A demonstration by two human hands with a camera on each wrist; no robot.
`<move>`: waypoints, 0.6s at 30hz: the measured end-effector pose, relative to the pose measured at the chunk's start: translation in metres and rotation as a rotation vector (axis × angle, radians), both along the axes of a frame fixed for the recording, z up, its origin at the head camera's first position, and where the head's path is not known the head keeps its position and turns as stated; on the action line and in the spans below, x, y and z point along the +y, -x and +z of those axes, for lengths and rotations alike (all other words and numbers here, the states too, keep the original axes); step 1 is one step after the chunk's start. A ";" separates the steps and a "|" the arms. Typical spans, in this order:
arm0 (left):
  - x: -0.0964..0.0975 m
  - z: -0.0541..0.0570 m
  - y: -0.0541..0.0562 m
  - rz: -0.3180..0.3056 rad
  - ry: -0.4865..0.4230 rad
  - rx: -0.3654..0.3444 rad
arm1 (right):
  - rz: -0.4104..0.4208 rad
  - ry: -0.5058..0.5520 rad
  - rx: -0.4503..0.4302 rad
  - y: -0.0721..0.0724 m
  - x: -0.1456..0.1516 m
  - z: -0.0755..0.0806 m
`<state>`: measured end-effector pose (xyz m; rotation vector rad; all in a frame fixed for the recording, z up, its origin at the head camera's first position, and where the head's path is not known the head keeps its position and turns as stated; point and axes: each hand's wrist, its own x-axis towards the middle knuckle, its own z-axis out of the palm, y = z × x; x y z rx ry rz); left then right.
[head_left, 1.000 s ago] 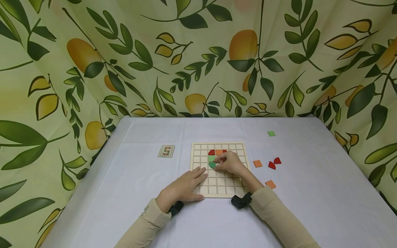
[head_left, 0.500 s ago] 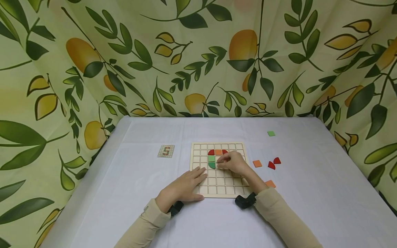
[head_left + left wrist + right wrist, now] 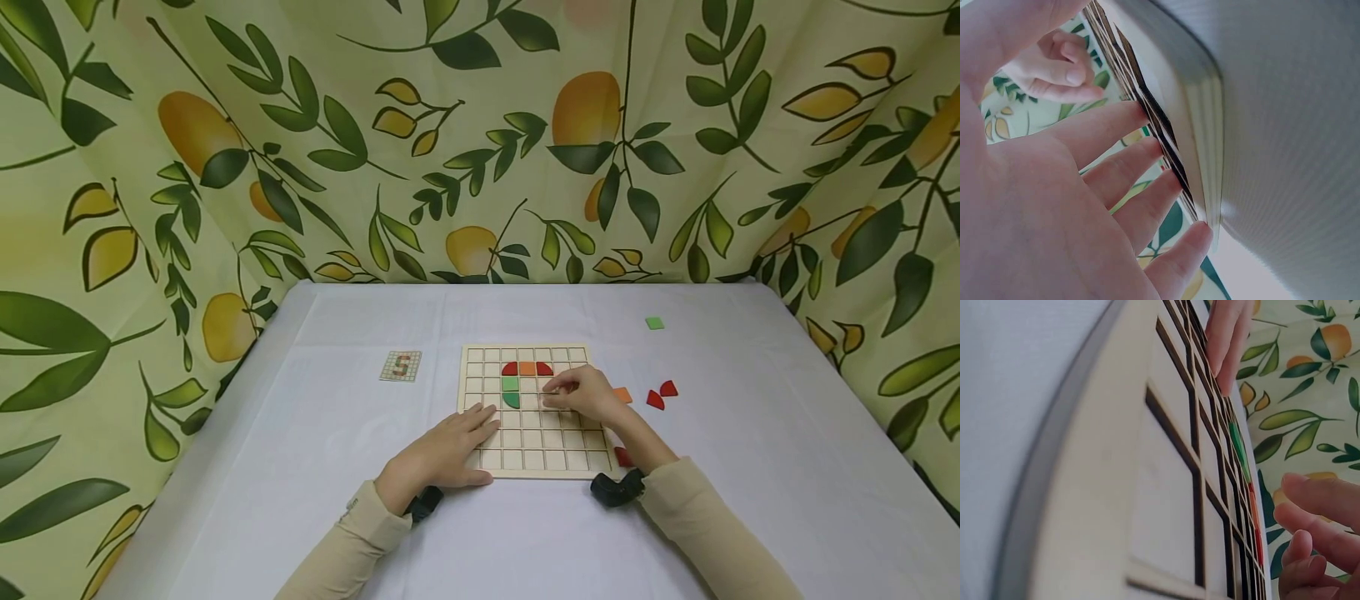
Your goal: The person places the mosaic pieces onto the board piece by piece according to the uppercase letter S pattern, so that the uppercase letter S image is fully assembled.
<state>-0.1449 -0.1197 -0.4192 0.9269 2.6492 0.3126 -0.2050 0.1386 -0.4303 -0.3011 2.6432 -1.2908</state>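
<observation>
A wooden grid board (image 3: 525, 460) lies on the table. On it sit two red quarter-circles (image 3: 510, 367), with an orange square tile (image 3: 527, 367) between them. Below the left one are a light green square (image 3: 510, 384) and a dark green quarter-circle (image 3: 512, 400). My left hand (image 3: 448, 450) rests on the board's left edge with fingers stretched out. Over the board's right part hovers my right hand (image 3: 581, 393), its fingers loosely bent. The right wrist view shows nothing between those fingers (image 3: 1319, 503), which are apart from the grid.
A small card (image 3: 401, 366) with a gridded S pattern lies left of the board. To the right are two loose red quarter-circles (image 3: 656, 400), an orange tile (image 3: 622, 395) and a light green square (image 3: 655, 323). Another red piece (image 3: 623, 457) shows beside the right forearm.
My right hand has drawn back rightward from the dark green quarter-circle, uncovering the right red piece on the board. The forearm now hides an orange tile and reveals a red piece. The left hand stays put.
</observation>
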 end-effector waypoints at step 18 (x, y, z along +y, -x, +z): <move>0.000 0.001 0.000 -0.001 -0.006 -0.006 | -0.072 -0.029 -0.078 -0.010 0.027 0.007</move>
